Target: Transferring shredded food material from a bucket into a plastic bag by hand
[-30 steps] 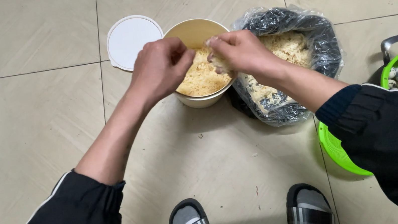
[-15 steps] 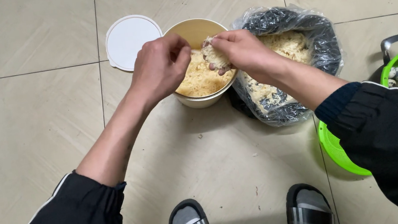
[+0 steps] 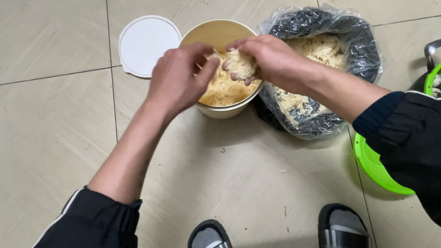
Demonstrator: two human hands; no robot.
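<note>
Crouching over a tan bucket (image 3: pixel 217 32) on the tiled floor, left hand (image 3: pixel 181 81) loosely curled at its rim, right hand (image 3: pixel 266 59) now clutching a clump of pale shreds (image 3: pixel 239 63) lifted above the bucket's heap, hands closer together than 1 second ago, white lid (image 3: pixel 148 46) and black bag (image 3: pixel 331 23) unmoved.

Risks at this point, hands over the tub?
1. Both hands, left and right, work a clump of shreds above the tub; bits may drop onto the tile floor.
2. The bag leans against the tub, rim open; a nudge might spill it.
</note>
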